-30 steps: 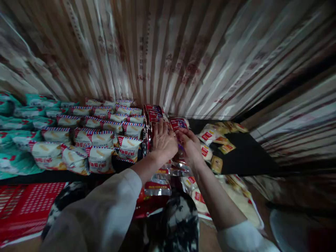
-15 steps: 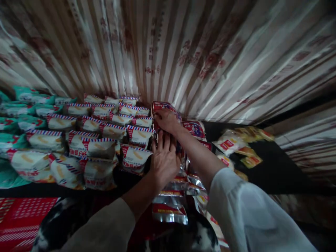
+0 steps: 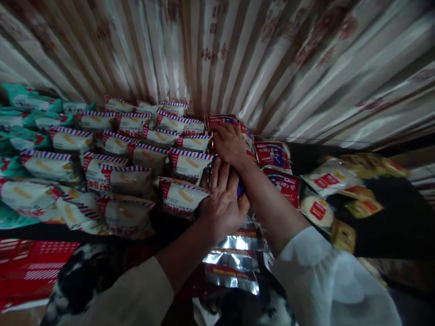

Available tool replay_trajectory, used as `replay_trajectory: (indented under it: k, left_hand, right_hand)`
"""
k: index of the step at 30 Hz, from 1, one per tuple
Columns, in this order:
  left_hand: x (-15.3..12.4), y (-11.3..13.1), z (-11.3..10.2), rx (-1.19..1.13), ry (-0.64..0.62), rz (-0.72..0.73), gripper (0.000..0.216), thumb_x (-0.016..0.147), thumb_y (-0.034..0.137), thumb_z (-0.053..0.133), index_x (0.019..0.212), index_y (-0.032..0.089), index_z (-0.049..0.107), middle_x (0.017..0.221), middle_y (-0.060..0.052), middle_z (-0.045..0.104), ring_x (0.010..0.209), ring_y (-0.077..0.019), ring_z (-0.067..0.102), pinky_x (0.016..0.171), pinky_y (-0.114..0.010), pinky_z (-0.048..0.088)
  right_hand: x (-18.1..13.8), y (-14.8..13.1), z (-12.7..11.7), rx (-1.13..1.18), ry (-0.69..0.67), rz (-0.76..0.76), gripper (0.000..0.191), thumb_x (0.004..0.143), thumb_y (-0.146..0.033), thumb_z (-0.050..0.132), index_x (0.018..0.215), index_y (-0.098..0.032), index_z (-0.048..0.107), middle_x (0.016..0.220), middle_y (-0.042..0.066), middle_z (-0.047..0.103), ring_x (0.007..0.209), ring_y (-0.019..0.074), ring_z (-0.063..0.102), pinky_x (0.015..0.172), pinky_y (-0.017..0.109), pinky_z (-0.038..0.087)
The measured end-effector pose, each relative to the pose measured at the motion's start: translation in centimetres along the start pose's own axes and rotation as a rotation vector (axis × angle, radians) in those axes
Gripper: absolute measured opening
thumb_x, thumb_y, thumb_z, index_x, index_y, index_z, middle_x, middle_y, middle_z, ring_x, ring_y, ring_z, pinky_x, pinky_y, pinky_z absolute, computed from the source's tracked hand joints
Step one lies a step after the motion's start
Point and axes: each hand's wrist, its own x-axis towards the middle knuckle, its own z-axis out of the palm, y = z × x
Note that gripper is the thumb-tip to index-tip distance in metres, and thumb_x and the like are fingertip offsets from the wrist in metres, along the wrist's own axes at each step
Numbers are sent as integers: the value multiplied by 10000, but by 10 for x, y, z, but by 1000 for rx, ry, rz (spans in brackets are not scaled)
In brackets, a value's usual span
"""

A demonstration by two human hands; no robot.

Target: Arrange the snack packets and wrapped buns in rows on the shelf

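Observation:
My left hand (image 3: 222, 206) lies palm down, fingers stretched and slightly apart, on packets in the middle of the dark table. A bit of shiny purple wrapping (image 3: 240, 189) shows beside its fingers. Farther back, my right hand (image 3: 228, 144) rests over a red snack packet (image 3: 220, 120), its fingers bent a little across the top. Most of what lies beneath both palms is hidden. Silver and red packets (image 3: 234, 256) overlap in a column toward me. Just left of my hands stands a white bread packet (image 3: 183, 197) with a striped edge.
Rows of similar white striped packets (image 3: 125, 179) fill the left, with green packets (image 3: 22, 138) beyond. To the right lie red packets (image 3: 273, 155), a clear-wrapped round item (image 3: 317, 210) and yellow packets (image 3: 363, 207). A pleated curtain (image 3: 170, 54) hangs behind; a red basket (image 3: 34, 271) sits lower left.
The view has shifted, so the table items appear farther apart and more of the right side shows. Both hands stay on the same column of packets, the left still flat.

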Motion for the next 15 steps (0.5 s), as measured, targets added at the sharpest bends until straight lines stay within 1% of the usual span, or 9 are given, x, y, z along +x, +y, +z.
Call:
replay_trajectory:
  k: [4,6,8,9,11,12,13,15]
  left_hand:
    - [-2,-5,0,-21,38,24,603,832,264,480,1384,64,343,1507,-165,276,1439,-285,68,1187,-447,149]
    - [-4,-7,0,-20,60,30,578,831,247,469,1370,67,360,1500,-165,285,1439,-275,81,1187,-428,166]
    - [-7,-8,-2,-4,72,37,568,830,236,465,1366,79,361,1495,-159,298,1438,-271,96,1179,-437,190]
    - [-8,-8,-3,10,82,42,569,832,234,467,1369,85,357,1495,-156,303,1437,-272,105,1176,-446,195]
    - [-10,-7,-4,42,109,45,569,838,237,476,1374,88,356,1498,-162,299,1433,-288,120,1170,-469,195]
    - [-11,-6,-4,54,119,49,564,842,242,481,1371,83,365,1499,-170,296,1429,-300,130,1166,-477,197]
    - [-12,-6,-4,63,128,52,553,848,249,481,1363,74,378,1497,-178,297,1426,-310,140,1162,-479,204]
    - [-13,-5,-2,80,141,65,529,857,264,478,1340,62,408,1487,-189,312,1418,-320,167,1151,-478,227]
  right_hand:
    - [-3,-10,-2,-70,-38,36,395,920,-262,327,1222,-228,579,1354,79,495,1268,332,338,1018,569,290]
    - [-4,-17,-3,-114,-63,51,384,899,-252,378,1227,-229,576,1374,83,483,1291,343,315,1019,586,275]
    - [-4,-24,-6,-127,-91,65,384,877,-249,429,1230,-222,577,1394,89,472,1318,350,290,1031,594,259]
    - [-2,-26,-8,-110,-106,72,382,873,-244,436,1226,-217,582,1395,87,475,1324,341,294,1043,582,256]
    - [2,-27,-14,-22,-128,68,377,877,-202,414,1206,-200,598,1358,81,519,1302,283,363,1075,506,271]
    - [4,-25,-19,38,-114,58,381,874,-173,399,1196,-186,604,1329,79,545,1278,245,404,1085,452,284]
    - [5,-22,-25,102,-71,48,386,867,-152,393,1191,-172,603,1307,79,562,1259,212,432,1088,402,294]
    - [4,-11,-41,232,101,36,393,852,-151,406,1203,-157,584,1300,81,560,1249,184,445,1079,357,312]
